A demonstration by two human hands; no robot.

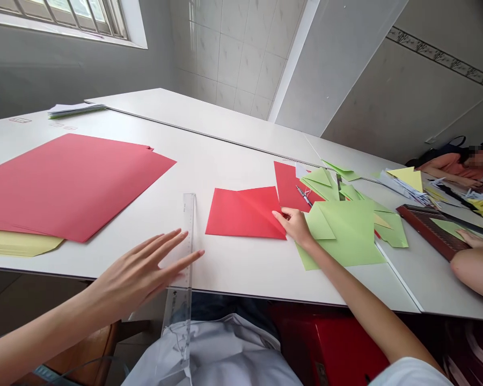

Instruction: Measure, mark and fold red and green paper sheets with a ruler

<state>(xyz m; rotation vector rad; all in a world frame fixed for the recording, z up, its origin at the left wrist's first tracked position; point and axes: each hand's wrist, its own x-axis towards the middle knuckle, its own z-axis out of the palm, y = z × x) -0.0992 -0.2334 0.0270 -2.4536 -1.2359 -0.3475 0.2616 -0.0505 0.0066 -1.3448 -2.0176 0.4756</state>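
Observation:
In front of me on the white table lies a red sheet of paper [241, 214], its right part bent up or folded over. My right hand [293, 225] pinches that sheet at its right edge, thumb and finger closed on it. My left hand [153, 262] hovers over or rests on a clear plastic ruler [188, 225], fingers stretched out and spread; whether it touches the ruler I cannot tell. The ruler sticks out past the table's front edge toward my lap. Just right of my right hand are green paper pieces [350, 236].
Large red sheets [72, 182] lie at left over yellow paper [20, 244]. A pen [304, 195] lies on another red sheet [285, 177]. Farther right are a brown paper cutter [430, 228], paper strips [406, 187] and other people. A paper stack [76, 110] sits at back left.

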